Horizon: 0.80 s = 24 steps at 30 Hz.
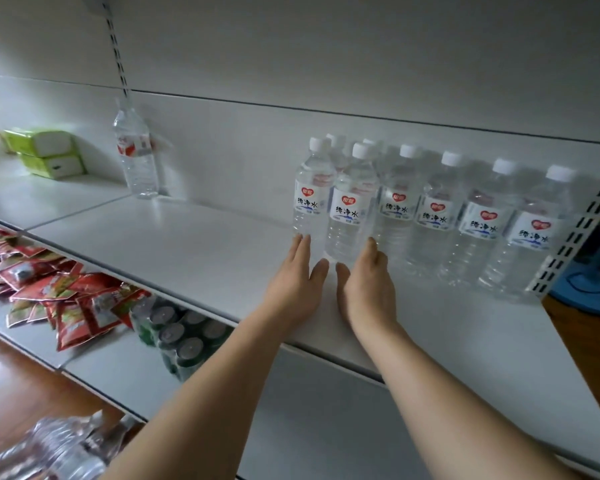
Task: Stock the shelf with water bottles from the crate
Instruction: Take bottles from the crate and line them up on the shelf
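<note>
Head cam: water bottles (430, 216) stand upright in a row on the white shelf (187, 251), toward its right end, w/ a few more caps showing behind. Clear plastic, white caps, white labels w/ a red heart logo and dark script. Front bottle (352, 206) sits nearest the shelf edge, just left of the row; another is close behind it to the left.

Left hand (297, 285) lies flat, fingers straight, tips at the base of the rear-left bottle. Right hand (369, 289) also flat, fingers straight, tips touching the front bottle's base on its right side. Neither hand grips anything.

Lone bottle (137, 157) w/ a red-and-white label stands at the back wall, well left of the row. Green tissue packs (45, 154) are stacked further left. Lower shelf holds red snack packets (63, 296) and green cans (177, 337). More bottles, blurred, at bottom left (59, 452); can't tell what holds them. Wood floor; blue object (589, 282) at far right.
</note>
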### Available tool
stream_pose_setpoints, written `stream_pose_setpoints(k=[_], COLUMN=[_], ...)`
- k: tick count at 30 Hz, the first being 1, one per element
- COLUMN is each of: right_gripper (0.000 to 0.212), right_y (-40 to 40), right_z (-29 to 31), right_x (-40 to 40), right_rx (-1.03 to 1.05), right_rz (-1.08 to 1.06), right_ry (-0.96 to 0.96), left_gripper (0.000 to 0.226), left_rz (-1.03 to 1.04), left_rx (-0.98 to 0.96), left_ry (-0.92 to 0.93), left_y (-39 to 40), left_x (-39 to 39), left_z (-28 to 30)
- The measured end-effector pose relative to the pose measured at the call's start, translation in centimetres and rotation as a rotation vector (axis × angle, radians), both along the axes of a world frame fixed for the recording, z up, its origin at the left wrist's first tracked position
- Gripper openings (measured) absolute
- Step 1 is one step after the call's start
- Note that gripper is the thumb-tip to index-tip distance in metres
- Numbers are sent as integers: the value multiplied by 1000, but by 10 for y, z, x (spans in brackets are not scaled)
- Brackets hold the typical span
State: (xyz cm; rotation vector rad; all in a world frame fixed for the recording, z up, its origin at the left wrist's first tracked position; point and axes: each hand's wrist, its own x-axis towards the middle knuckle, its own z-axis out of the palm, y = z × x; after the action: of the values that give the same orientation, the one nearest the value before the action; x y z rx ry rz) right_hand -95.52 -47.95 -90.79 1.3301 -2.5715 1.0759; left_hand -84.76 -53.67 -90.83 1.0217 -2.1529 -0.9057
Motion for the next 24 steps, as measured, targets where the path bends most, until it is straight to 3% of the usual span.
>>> stream_pose_setpoints(k=[3, 8, 14, 24], right_gripper=[60, 48, 38, 33], right_y=[21, 53, 82, 140], right_z=[1, 1, -2, -68], right_x=[12, 47, 124, 300], right_rx=[-22, -235, -354, -23], right_rz=[70, 400, 734, 1328], right_ry=[67, 186, 131, 79], left_gripper=[56, 27, 19, 16], left_rz=[81, 302, 455, 899], left_rx=[52, 95, 40, 271], left_ry=[118, 447, 302, 21], left_y=[16, 56, 115, 248], left_x=[10, 62, 156, 354], left_z=[0, 6, -2, -72])
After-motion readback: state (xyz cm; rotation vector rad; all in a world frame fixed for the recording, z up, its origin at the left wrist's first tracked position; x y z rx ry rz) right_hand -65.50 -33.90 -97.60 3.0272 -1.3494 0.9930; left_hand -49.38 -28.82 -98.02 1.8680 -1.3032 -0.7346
